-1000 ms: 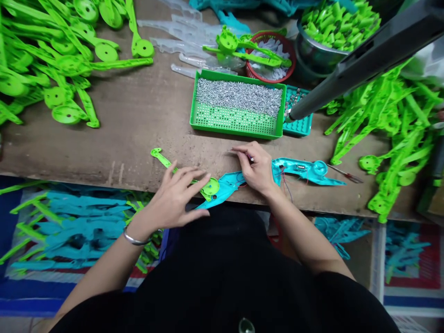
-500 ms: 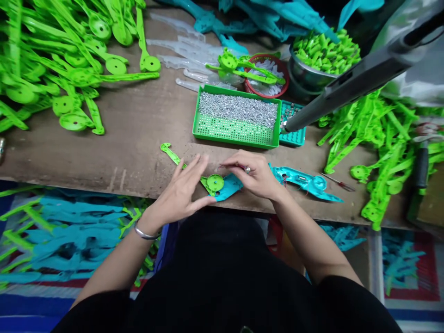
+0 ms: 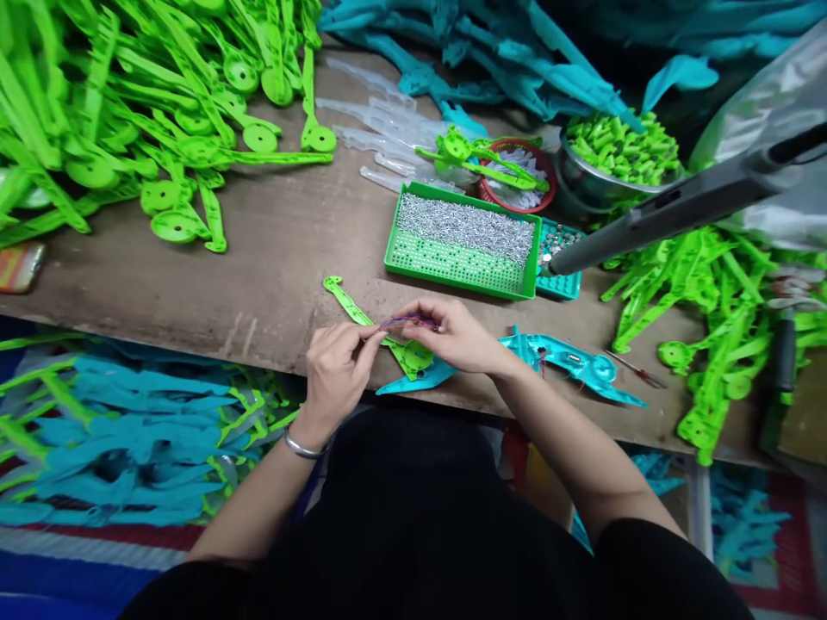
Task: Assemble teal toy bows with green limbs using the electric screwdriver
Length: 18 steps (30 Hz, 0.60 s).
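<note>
My left hand [image 3: 339, 362] pinches one end of a few thin dark wires [image 3: 397, 319] between thumb and fingertips. The other part of the wires is in the closed fingers of my right hand [image 3: 452, 334]; a small thing at their end is too small to name. Beneath both hands lies a lime-green plastic arm [image 3: 349, 301] with a round disc end, resting over a blue plastic shell [image 3: 413, 381]. To the right, the shell's open hollow part [image 3: 581, 366] shows small parts and thin wires inside; my right hand and wrist hide its middle.
Beyond my hands stands a green tray [image 3: 462, 280] of small metal screws, beside a small teal tray [image 3: 568, 284]. A grey bar [image 3: 659, 207] slants in from the right. Green parts [image 3: 174, 129] pile up at left. A screwdriver-like tool [image 3: 639, 370] lies at right.
My left hand has gone from flat and spread over the green arm to pinching the wires. My right hand has stayed near the same place, and the whole view has shifted.
</note>
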Tool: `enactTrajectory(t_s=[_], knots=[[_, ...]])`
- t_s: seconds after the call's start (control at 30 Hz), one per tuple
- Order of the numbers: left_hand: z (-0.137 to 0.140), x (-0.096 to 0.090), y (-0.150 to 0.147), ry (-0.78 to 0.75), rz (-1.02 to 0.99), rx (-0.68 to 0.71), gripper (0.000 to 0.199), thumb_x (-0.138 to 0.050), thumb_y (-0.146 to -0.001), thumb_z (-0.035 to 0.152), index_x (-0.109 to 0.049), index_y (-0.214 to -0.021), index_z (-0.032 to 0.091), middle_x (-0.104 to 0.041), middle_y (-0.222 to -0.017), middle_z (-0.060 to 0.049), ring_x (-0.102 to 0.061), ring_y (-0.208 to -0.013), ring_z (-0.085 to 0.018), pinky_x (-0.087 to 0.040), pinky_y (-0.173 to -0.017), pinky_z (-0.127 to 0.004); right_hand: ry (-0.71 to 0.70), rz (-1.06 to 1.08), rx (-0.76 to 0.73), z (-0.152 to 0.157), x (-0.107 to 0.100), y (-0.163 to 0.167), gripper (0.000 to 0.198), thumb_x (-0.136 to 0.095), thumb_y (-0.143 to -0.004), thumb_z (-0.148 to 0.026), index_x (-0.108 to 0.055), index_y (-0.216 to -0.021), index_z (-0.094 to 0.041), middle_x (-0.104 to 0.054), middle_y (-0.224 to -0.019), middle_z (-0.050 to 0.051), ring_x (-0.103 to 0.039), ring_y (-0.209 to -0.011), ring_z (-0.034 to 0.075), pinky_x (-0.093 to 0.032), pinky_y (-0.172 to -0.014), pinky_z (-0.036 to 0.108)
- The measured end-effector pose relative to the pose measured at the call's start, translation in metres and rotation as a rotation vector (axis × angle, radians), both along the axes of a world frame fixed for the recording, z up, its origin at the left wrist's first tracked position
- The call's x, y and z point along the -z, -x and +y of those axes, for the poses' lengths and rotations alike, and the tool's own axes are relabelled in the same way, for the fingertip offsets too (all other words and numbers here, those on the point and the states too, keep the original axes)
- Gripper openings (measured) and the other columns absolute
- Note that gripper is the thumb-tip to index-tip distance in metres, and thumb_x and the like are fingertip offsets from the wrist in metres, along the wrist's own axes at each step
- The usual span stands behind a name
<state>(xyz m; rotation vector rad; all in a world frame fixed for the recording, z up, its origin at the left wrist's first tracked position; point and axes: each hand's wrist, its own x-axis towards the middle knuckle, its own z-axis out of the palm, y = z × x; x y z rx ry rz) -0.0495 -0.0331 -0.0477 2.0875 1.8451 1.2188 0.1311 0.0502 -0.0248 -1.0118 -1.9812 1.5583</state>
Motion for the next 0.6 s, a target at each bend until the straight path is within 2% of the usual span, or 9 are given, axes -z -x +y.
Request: enactTrajectory(t_s=[0.17, 0.3, 0.37, 0.5, 0.6], knots=[[-0.002, 0.004, 0.003, -0.015, 0.05, -0.018, 0.007, -0.064, -0.091, 0.023, -0.069, -0.09, 0.017, -0.073, -0.082, -0.003, -0.066, -0.075, -0.016, -0.043, -0.073, -0.031, 0.049, 0.031, 0.038, 0.004, -0.006, 0.002, 0.024, -0.063, -0.084, -0.024, -0.065, -0.105, -0.014, -0.07, -0.093, 0.005, -0.06, -0.075, 0.012, -0.049, -0.068, 0.026], [-0.002, 0.002, 0.012, -0.048, 0.218, -0.045, 0.006, -0.065, -0.09, 0.023, -0.068, -0.089, 0.018, -0.072, -0.079, -0.002, -0.065, -0.074, -0.018, -0.04, -0.076, -0.034, 0.033, -0.082, 0.1, 0.007, -0.011, -0.004, 0.018, -0.068, -0.079, -0.027, -0.065, -0.092, -0.014, -0.059, -0.066, -0.003, -0.047, -0.055, 0.008, -0.036, -0.051, 0.022], [-0.002, -0.001, 0.015, -0.048, 0.29, -0.057, 0.006, -0.065, -0.09, 0.024, -0.067, -0.088, 0.019, -0.072, -0.077, -0.002, -0.063, -0.071, -0.018, -0.038, -0.076, -0.035, 0.022, -0.099, 0.13, 0.006, -0.01, -0.007, 0.015, -0.068, -0.08, -0.028, -0.064, -0.086, -0.015, -0.056, -0.061, -0.004, -0.046, -0.053, 0.008, -0.034, -0.049, 0.022], [-0.004, -0.008, 0.015, -0.019, 0.382, -0.05, 0.008, -0.063, -0.091, 0.024, -0.066, -0.085, 0.019, -0.069, -0.073, -0.001, -0.06, -0.069, -0.019, -0.036, -0.077, -0.037, -0.059, -0.092, 0.183, 0.002, -0.009, -0.009, 0.01, -0.065, -0.084, -0.026, -0.063, -0.083, -0.016, -0.061, -0.072, -0.001, -0.05, -0.058, 0.008, -0.039, -0.054, 0.023], [-0.005, -0.011, 0.01, 0.005, 0.379, -0.058, 0.012, -0.061, -0.092, 0.024, -0.064, -0.081, 0.019, -0.068, -0.07, -0.001, -0.06, -0.069, -0.019, -0.036, -0.079, -0.037, -0.172, -0.087, 0.185, -0.004, -0.011, -0.009, 0.007, -0.064, -0.086, -0.023, -0.063, -0.085, -0.017, -0.06, -0.081, 0.0, -0.052, -0.064, 0.008, -0.042, -0.057, 0.023]])
